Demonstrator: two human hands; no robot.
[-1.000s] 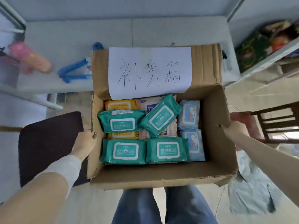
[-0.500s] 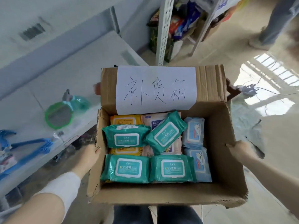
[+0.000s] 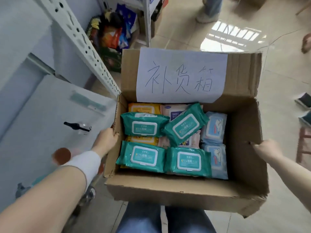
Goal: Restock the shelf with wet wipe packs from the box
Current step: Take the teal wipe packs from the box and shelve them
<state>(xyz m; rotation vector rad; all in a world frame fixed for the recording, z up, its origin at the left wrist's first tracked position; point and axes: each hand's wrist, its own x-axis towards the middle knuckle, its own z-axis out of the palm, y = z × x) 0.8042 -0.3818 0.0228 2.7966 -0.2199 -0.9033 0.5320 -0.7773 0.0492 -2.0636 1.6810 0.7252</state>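
Note:
I carry an open cardboard box (image 3: 244,137) in front of me, with a white handwritten paper sheet (image 3: 181,74) taped to its far flap. Inside lie several wet wipe packs: teal ones (image 3: 141,157), light blue ones (image 3: 215,126) at the right, orange (image 3: 143,107) and pink ones (image 3: 171,110) underneath. My left hand (image 3: 106,140) grips the box's left wall. My right hand (image 3: 265,149) grips the right wall, fingertips over the rim. A white metal shelf (image 3: 42,115) stands to my left.
The shelf's perforated upright (image 3: 80,42) slants by the box's far left corner. A small black-tipped item (image 3: 77,127) lies on the shelf board. Snack bags (image 3: 112,32) fill a lower rack ahead. Another person's legs (image 3: 210,9) stand on the tiled floor beyond.
I have turned right and walked along the shelf with the box. The blue hanger and green lid have left view; the snack rack is closer. Both hands hold the box as before.

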